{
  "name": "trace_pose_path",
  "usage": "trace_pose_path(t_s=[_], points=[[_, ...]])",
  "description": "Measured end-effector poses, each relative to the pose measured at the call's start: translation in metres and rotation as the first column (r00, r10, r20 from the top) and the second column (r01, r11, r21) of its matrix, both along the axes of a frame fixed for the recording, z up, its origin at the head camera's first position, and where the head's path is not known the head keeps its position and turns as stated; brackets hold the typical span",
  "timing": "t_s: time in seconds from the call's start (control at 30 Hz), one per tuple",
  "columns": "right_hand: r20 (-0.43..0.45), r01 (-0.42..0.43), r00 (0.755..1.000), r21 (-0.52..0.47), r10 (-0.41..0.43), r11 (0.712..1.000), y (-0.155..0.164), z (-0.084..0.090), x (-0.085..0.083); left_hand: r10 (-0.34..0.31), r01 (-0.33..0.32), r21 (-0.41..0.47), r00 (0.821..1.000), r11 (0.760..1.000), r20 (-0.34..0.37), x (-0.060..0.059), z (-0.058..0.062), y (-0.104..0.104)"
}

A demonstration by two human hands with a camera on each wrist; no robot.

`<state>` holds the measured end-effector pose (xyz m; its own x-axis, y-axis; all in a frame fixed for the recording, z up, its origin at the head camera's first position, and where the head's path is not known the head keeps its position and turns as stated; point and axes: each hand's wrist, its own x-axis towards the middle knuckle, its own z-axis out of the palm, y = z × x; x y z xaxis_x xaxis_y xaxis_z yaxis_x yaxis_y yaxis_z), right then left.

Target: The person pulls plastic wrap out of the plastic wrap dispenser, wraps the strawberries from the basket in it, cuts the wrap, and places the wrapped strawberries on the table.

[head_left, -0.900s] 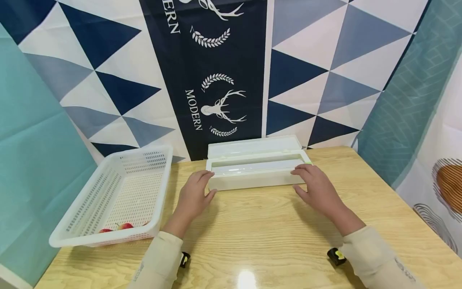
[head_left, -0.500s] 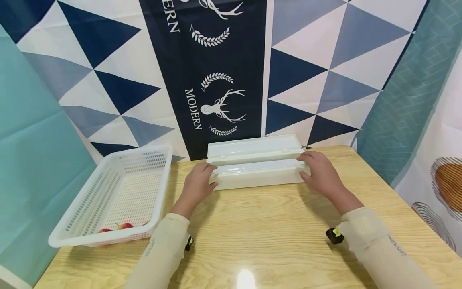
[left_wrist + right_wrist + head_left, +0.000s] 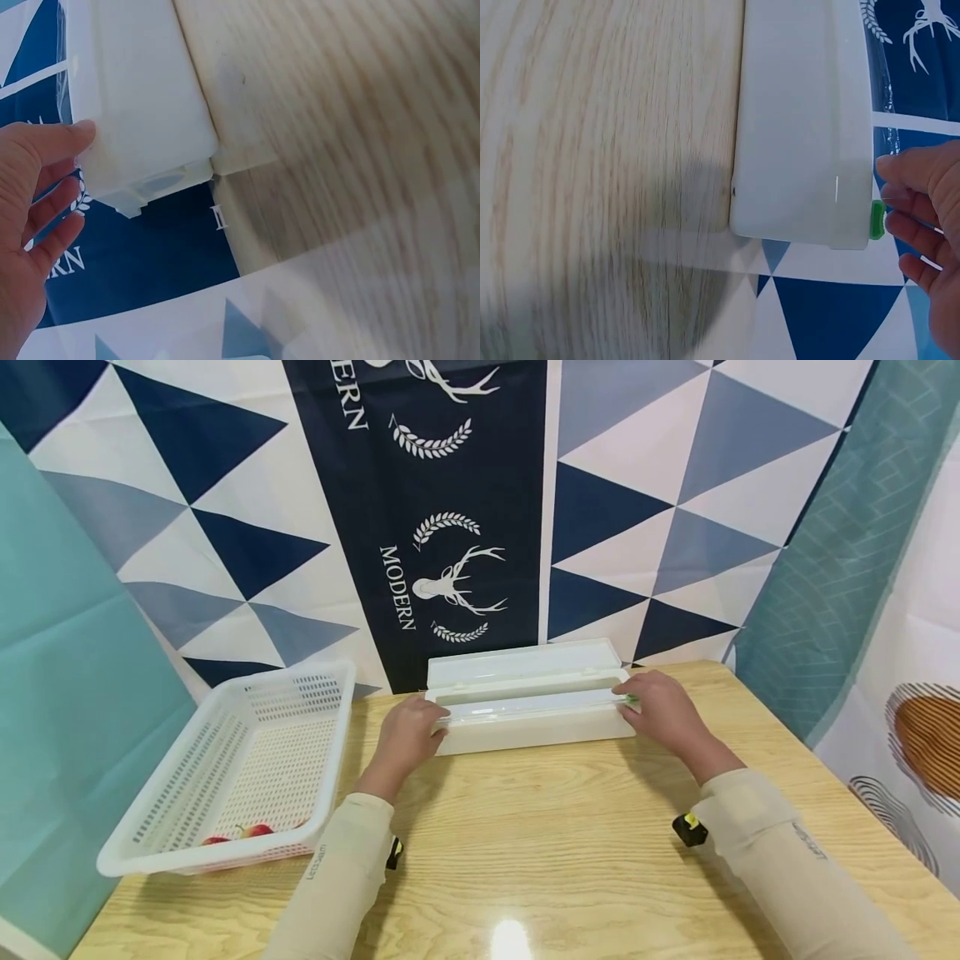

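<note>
A long white cling film dispenser [image 3: 532, 727] lies at the back of the table, its lid [image 3: 525, 664] raised against the wall. A strip of clear cling film [image 3: 889, 105] shows along its top front edge. My left hand [image 3: 408, 735] is at the dispenser's left end, its thumb and finger pinching the film's edge; part of this grip is hidden in the left wrist view. At the right end, my right hand [image 3: 660, 714] pinches the film between thumb and fingers. Beside those fingers sits a small green slide cutter [image 3: 877, 220].
To the left stands a white perforated plastic basket [image 3: 341, 760] with several red fruits [image 3: 257, 831] near its front. A patterned cloth [image 3: 465, 485] hangs behind the wooden table [image 3: 525, 827].
Both hands have moved forward and up from the dispenser's front to its top corners. The right hand has also shifted slightly outward. The basket stays in place.
</note>
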<state>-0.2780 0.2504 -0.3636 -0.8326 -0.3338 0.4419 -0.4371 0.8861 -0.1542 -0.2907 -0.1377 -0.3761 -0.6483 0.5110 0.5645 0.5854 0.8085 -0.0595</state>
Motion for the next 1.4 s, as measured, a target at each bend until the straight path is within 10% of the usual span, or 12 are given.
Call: trace_pose_path(t_s=[0.7,1.4], points=[[0.049,0.001,0.999,-0.073,0.002,0.997,0.002,0.021,-0.029,0.134,-0.144,0.097,0.986,0.985,0.097,-0.029,0.029,0.004],[0.219,0.032,0.976,-0.211,0.015,0.977,0.001,0.050,-0.050,0.076,-0.096,0.094,0.978,0.991,0.196,-0.050,0.064,0.001]])
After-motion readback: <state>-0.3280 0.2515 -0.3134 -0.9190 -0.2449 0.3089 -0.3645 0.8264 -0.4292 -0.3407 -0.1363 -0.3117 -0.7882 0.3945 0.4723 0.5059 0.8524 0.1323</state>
